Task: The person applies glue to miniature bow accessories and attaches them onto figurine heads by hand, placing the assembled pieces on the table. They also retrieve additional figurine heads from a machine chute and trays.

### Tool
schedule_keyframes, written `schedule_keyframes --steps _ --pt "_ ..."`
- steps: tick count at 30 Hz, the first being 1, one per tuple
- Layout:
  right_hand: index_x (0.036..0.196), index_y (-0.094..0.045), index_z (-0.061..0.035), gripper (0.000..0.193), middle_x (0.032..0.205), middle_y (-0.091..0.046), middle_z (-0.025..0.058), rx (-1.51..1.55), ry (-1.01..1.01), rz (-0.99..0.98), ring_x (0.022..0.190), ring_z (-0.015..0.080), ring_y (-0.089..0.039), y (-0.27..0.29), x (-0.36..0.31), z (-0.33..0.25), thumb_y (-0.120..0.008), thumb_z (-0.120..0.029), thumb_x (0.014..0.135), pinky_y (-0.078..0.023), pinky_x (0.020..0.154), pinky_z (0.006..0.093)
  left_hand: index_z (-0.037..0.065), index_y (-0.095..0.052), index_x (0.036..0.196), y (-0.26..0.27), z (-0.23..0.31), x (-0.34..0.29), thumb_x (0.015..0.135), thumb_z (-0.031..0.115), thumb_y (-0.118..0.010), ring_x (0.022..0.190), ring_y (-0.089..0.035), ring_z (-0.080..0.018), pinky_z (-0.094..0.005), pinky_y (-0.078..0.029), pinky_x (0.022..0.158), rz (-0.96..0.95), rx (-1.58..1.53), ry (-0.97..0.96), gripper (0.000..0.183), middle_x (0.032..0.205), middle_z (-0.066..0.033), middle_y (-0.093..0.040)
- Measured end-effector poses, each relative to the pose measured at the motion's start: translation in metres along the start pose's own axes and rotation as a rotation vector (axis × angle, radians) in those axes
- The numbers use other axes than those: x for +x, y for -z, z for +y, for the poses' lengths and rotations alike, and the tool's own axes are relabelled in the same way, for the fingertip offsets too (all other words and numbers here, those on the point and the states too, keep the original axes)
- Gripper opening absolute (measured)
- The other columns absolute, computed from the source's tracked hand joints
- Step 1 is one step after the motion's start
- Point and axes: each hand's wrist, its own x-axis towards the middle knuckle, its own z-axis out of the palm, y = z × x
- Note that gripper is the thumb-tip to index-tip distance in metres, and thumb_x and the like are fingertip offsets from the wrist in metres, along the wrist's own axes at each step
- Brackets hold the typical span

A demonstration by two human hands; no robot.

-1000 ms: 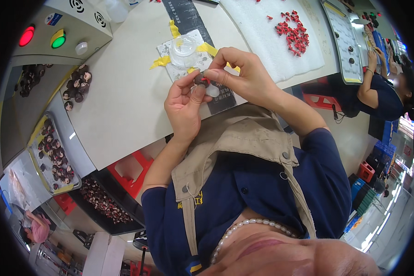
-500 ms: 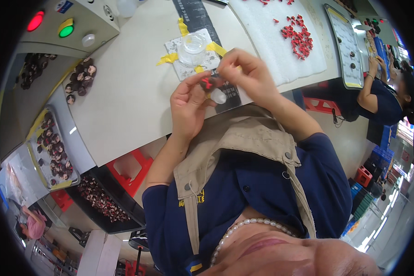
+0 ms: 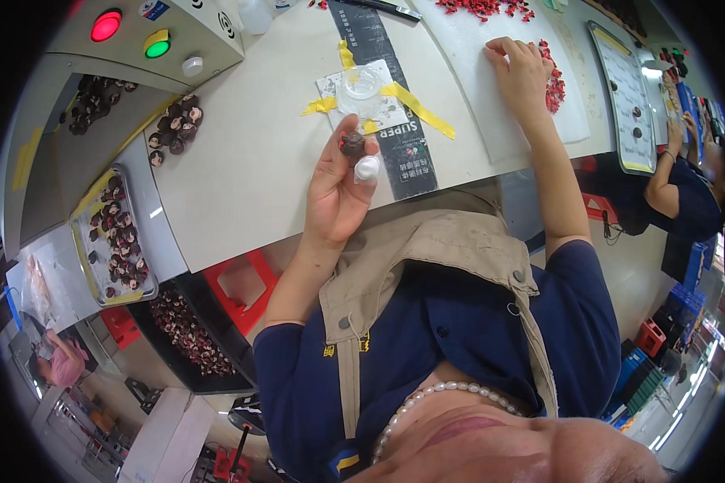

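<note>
My left hand (image 3: 337, 189) is closed round a small dark brown round piece (image 3: 352, 144), with a bit of red at its left side. This piece looks like the small figurine heads piled on the table. A white round item (image 3: 366, 168) sits by the same fingers, just below the brown piece. My right hand (image 3: 520, 74) is out over the white foam sheet (image 3: 479, 105), at the left edge of a pile of small red pieces (image 3: 555, 88). Its fingertips are bent together, and whatever lies between them is too small to make out.
A clear round dish (image 3: 360, 83) is fixed on a board with yellow tape. Figurine heads (image 3: 177, 125) lie at the left, beside a box with lit buttons. Trays (image 3: 113, 241) stand at both sides. A black bin (image 3: 189, 330) stands below left; a co-worker (image 3: 685, 177) sits at the right.
My right hand has left the brown piece and moved up and right to the red pieces. My left hand has stayed with the piece, turning it brown side up. The whole view has shifted slightly.
</note>
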Motion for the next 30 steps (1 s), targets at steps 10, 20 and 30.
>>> schedule_keyframes --steps 10,20,30 --pt "0.095 -0.059 -0.0045 0.014 0.075 -0.058 0.0025 0.626 -0.236 -0.036 0.068 0.0089 -0.053 0.022 -0.02 -0.024 -0.059 -0.016 0.087 -0.044 0.064 0.0228 0.003 -0.051 0.115 -0.008 0.086 -0.037 0.086 0.009 -0.058 0.093 -0.061 -0.0186 -0.0243 -0.052 0.073 0.431 0.77 -0.551 0.031 0.101 -0.0138 -0.062" --pt "0.101 -0.061 -0.0021 0.016 0.086 -0.062 0.0011 1.254 -0.379 -0.313 0.081 0.0082 -0.058 0.035 -0.031 -0.036 -0.058 -0.011 0.088 -0.045 0.073 0.0199 0.013 -0.064 0.103 -0.003 0.277 -0.149 0.079 0.029 -0.062 0.083 -0.063 -0.0289 -0.036 -0.049 0.073 1.616 2.445 -1.072 0.029 0.094 -0.0105 -0.066" --pt "0.108 -0.059 -0.0001 0.025 0.088 -0.062 0.0043 1.698 -0.595 -0.574 0.08 0.009 -0.059 0.043 -0.036 -0.053 -0.054 -0.018 0.091 -0.047 0.073 0.0206 0.009 -0.062 0.105 0.01 0.267 -0.057 0.081 0.024 -0.061 0.088 -0.059 -0.0323 -0.0388 -0.046 0.077 0.784 2.799 -0.721 0.029 0.098 -0.0138 -0.063"
